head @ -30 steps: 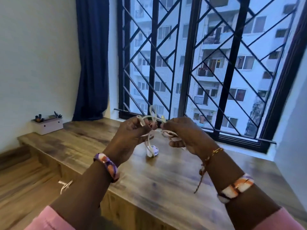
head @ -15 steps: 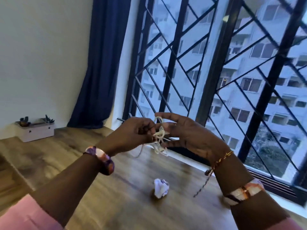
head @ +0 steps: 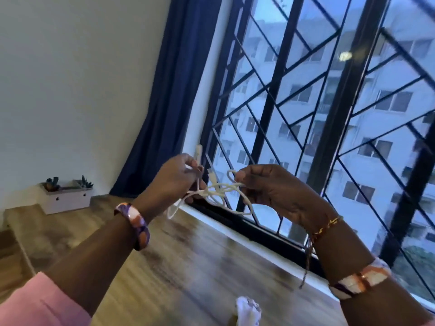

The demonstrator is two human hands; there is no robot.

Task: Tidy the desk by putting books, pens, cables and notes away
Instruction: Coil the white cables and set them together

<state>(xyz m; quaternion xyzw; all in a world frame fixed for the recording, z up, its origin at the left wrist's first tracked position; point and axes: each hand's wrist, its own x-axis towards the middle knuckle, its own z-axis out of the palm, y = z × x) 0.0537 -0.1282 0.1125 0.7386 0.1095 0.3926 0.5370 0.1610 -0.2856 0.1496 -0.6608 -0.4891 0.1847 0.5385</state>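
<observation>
- White cable, one, tangled: pinched by left hand and right hand, both held above the wooden desk.
- Crumpled paper: one, on desk.

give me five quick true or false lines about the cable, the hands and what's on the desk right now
1. Both hands hold the white cable in the air. True.
2. The left hand lies flat on the desk. False: it grips the cable above the wooden desk.
3. The right hand pinches a cable loop. True.
4. The crumpled paper is in the white planter box. False: it lies on the desk.
5. The curtain is red. False: dark blue.
</observation>
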